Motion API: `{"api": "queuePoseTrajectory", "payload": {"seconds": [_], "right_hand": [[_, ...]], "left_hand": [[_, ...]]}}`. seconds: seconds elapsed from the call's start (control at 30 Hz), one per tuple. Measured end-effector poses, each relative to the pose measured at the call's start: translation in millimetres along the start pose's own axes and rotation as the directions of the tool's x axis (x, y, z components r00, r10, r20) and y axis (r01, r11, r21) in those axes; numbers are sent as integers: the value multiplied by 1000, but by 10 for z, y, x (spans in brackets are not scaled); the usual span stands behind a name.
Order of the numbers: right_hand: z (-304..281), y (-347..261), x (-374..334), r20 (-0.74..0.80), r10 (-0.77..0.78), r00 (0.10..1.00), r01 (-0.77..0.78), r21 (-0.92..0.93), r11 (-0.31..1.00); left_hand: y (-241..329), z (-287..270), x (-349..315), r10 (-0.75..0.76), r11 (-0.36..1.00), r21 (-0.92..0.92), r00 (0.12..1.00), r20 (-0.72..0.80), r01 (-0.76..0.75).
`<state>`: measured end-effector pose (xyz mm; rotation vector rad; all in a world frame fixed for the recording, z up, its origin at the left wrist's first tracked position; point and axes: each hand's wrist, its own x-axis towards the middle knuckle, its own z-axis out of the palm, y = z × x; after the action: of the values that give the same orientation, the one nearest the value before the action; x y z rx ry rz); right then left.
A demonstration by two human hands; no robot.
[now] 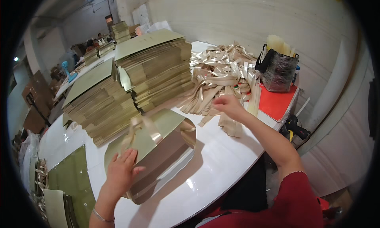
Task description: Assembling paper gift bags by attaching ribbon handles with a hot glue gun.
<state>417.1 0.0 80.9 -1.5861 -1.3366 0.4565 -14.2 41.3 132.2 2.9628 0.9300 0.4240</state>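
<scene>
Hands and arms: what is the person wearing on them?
Both hands are bare, no gloves. The left hand has a thin silvery bangle at the wrist. The right hand has a bare forearm and a short red sleeve on the upper arm. No rings are clear enough to tell.

A glossy gold paper bag [158, 149] lay on its side near the centre of the white surface [221, 164], ribbon handle [136, 129] attached; cream ribbon strips [221, 79] were heaped far right.
</scene>
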Motion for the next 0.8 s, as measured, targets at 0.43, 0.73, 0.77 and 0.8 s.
{"api": "queuePoseTrajectory", "payload": {"seconds": [0.43,0.73,0.77,0.8], "right_hand": [[-153,425,-632,-29,-606,795,516,-491,702],[441,-1063,-1661,358,-113,927,-126,581,804],[459,-1032,-1655,495,48,868,-406,649,644],[477,-1031,-1710,463,-27,886,-254,532,808]], "left_hand": [[658,-91,185,1,735,-660,974,-226,-154],[1497,846,53,3,-2,-935,935,354,354],[1493,886,17,91,-426,-811,910,404,402],[1493,887,-13,95,-433,-779,883,461,453]]}}
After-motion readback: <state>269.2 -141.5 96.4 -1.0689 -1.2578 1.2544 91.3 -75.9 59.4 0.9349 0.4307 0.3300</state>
